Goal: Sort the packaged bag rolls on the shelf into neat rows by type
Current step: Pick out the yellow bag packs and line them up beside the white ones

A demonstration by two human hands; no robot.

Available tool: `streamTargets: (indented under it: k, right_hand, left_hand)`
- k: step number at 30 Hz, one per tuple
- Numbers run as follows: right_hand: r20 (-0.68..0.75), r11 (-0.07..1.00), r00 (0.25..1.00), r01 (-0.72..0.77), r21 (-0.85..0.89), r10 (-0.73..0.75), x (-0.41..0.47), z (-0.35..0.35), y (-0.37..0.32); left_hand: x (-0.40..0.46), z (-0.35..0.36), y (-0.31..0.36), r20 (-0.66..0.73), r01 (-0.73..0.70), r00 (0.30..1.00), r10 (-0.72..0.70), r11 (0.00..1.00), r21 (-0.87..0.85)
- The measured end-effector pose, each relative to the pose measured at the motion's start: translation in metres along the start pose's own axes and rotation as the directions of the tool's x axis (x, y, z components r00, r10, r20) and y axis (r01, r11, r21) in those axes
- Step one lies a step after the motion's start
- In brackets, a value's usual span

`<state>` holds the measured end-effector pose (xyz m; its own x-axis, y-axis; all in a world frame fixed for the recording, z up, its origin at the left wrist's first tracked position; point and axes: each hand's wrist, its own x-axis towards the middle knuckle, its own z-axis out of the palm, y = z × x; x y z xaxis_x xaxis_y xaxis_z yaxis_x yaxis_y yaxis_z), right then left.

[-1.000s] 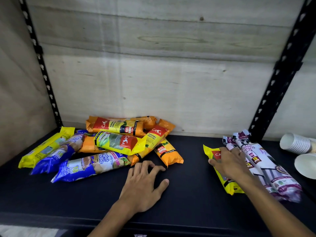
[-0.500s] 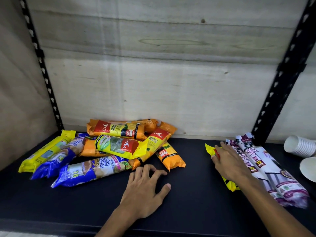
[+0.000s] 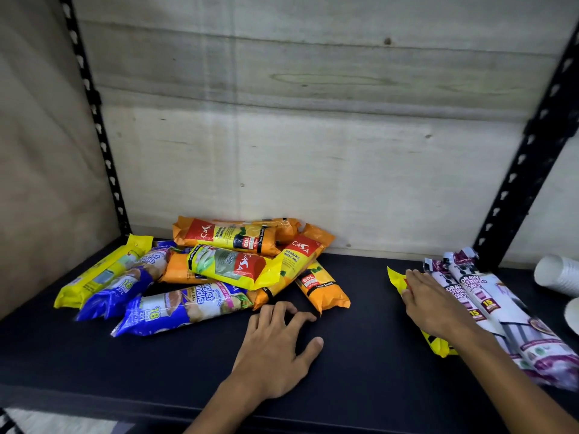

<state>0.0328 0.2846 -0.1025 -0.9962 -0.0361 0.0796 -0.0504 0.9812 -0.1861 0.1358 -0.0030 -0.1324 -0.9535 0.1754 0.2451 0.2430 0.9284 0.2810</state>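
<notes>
We are looking down at a dark shelf [image 3: 360, 355] backed by a pale wooden panel [image 3: 313, 136], and both of our hands are resting on it. Our left hand [image 3: 275, 349] is lying palm-down with the fingers spread wide, gripping nothing, its fingertips sitting just short of the jumbled pile of bag rolls to the left. Nearest those fingertips, an orange roll [image 3: 322, 288] is pointing toward us and a blue roll [image 3: 185, 308] is lying across the front of the heap; we are not quite touching either. Behind them a yellow-and-red roll [image 3: 235, 267] is sitting on top, a long orange roll [image 3: 232, 236] is lying along the back panel, a second blue roll [image 3: 125, 286] and a yellow roll [image 3: 103, 272] are slanting off at the far left.

Over on the right, our right hand [image 3: 435, 305] is pressing flat, fingers extended and loosely together, on top of a yellow roll [image 3: 438, 346] whose ends are peeking out beyond the fingertips and under the wrist. We are covering it rather than clasping it. Touching that hand's far side, two white-and-purple drawstring rolls [image 3: 501, 311] are lying side by side, running front to back. White paper cups [image 3: 557, 274] are lying at the right edge
</notes>
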Motion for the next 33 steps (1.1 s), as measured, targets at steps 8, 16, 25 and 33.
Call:
streamTargets:
  k: [8, 16, 25, 33]
  right_hand:
    - [-0.022, 1.0, 1.0, -0.015, -0.021, 0.014, 0.002, 0.0, -0.001]
    - [-0.054, 1.0, 0.998, -0.017, -0.02, 0.016, -0.004, 0.002, -0.005]
    - [-0.061, 1.0, 0.998, -0.016, -0.018, 0.014, -0.004, 0.001, -0.006]
    - [-0.281, 0.993, 0.956, 0.102, 0.058, -0.082, -0.001, -0.006, -0.031]
  left_hand:
    - [0.01, -0.043, -0.017, -0.237, -0.049, 0.971, -0.013, 0.966, -0.253]
    - [0.058, -0.104, -0.103, 0.079, 0.048, 0.995, -0.062, 0.984, 0.173]
    - [0.075, -0.112, -0.13, 0.107, -0.084, 0.993, 0.058, 0.962, 0.259]
    - [0.083, -0.104, -0.074, -0.148, -0.048, 0.987, 0.061, 0.995, 0.089]
